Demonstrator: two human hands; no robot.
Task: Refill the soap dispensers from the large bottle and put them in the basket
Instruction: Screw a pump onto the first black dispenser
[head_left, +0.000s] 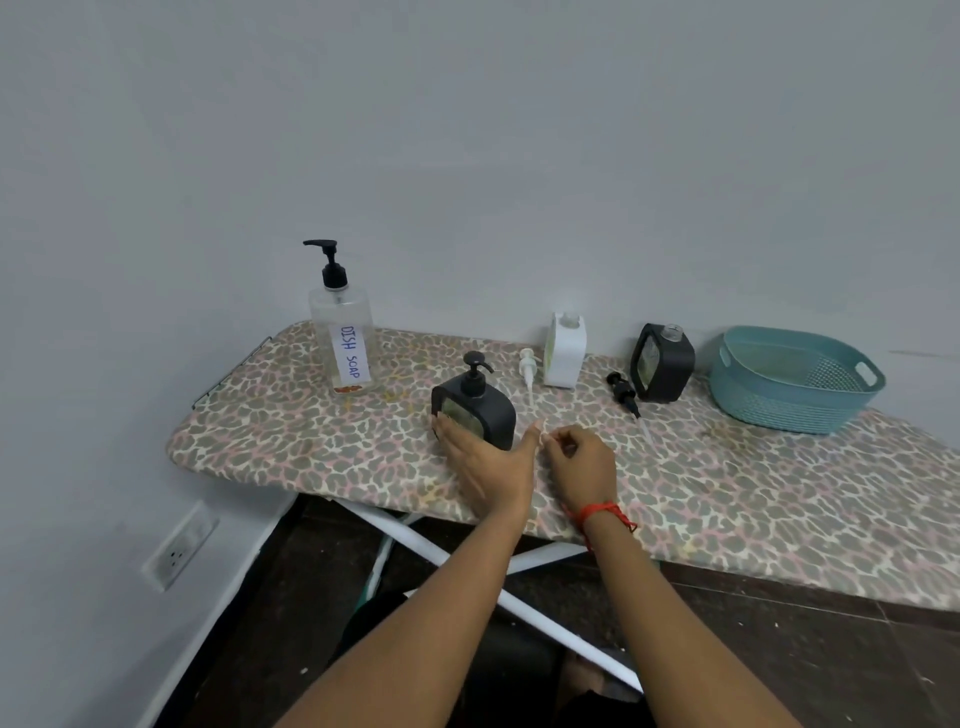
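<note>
Both hands are over the leopard-print ironing board (291, 431), near its front edge. Left hand (485, 462) is spread flat, fingers straight, thumb up, fingertips touching the front of the near black dispenser (475, 413) w/ its pump cap on; open, not wrapped round it. Right hand (579, 462), red thread at the wrist, is curled loosely w/ fingers tucked in, just beside the left thumb; can't tell if anything's pinched in it.

Large clear bottle (343, 338), black pump, "DISH SOAP" label, stands upright at the back left, nearly empty by the look of it. White dispenser (565, 351) stands by the wall w/o a pump; its white pump (528, 369) lies just left of it on the board. Second black dispenser (662, 364) further right, also uncapped, black pump (626, 395) lying in front-left of it. Teal basket (789, 405) at far right, nothing visible inside.
</note>
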